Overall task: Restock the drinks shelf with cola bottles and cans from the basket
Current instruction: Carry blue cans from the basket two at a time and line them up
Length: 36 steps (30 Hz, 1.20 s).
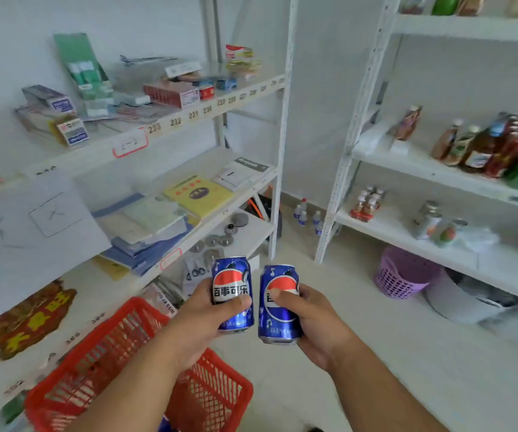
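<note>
Red basket (101, 353) sits lowest at the left, and above it two hands each grip one upright blue cola can: left hand (200, 319) wrapped round the left can (232, 294), right hand (310, 319) round the right can (279, 304). Carrying both level to the drinks shelf (438, 176) on the right and setting them beside the bottles (485, 148) there, labels outward, would likely serve best.

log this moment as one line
left hand: holds blue cola can upright | right hand: holds second cola can upright | red basket: below forearms | drinks shelf: right, cans not yet placed
</note>
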### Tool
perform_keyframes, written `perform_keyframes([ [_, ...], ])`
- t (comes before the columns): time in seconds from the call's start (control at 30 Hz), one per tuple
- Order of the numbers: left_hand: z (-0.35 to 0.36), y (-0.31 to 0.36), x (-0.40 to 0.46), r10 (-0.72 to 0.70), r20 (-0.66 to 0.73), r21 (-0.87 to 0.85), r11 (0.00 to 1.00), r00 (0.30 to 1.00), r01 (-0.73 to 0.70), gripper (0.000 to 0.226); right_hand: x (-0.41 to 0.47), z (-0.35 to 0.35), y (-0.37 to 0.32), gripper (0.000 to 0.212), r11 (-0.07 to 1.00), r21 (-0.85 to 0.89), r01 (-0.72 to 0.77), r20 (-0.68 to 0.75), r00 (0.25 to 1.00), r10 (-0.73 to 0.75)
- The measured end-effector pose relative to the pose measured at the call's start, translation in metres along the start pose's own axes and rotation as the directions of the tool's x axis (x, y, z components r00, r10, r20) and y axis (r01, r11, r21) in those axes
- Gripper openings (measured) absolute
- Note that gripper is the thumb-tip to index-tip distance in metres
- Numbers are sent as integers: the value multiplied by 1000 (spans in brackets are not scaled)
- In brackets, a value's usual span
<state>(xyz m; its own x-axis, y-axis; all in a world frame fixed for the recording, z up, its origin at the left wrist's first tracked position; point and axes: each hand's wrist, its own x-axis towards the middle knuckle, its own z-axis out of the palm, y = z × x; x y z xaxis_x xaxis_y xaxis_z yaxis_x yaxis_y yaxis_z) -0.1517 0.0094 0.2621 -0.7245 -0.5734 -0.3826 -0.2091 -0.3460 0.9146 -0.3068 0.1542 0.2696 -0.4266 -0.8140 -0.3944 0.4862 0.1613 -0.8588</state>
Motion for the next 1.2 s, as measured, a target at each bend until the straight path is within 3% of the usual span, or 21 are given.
perform_keyframes([
  [0.1, 42, 13, 24, 44, 65, 93, 994, 997, -50, 75, -14, -43, -19, 34, 997, -17, 74, -116, 990, -75],
  [0.27, 137, 32, 66, 99, 170, 178, 975, 980, -130, 63, -36, -127, -57, 45, 985, -26, 171, -334, 927, -170],
  [0.57, 343, 52, 114, 161, 384, 248, 931, 909, -269, 40, -108, -290, -121, 49, 937, -132, 324, -625, 707, -333],
  [0.97, 546, 54, 134, 141, 584, 257, 902, 799, -347, 53, -194, -447, -163, 51, 910, -219, 353, -770, 510, -383],
  [1.2, 616, 60, 166, 113, 618, 283, 891, 778, -354, 53, -197, -504, -186, 43, 906, -223, 359, -790, 477, -384],
])
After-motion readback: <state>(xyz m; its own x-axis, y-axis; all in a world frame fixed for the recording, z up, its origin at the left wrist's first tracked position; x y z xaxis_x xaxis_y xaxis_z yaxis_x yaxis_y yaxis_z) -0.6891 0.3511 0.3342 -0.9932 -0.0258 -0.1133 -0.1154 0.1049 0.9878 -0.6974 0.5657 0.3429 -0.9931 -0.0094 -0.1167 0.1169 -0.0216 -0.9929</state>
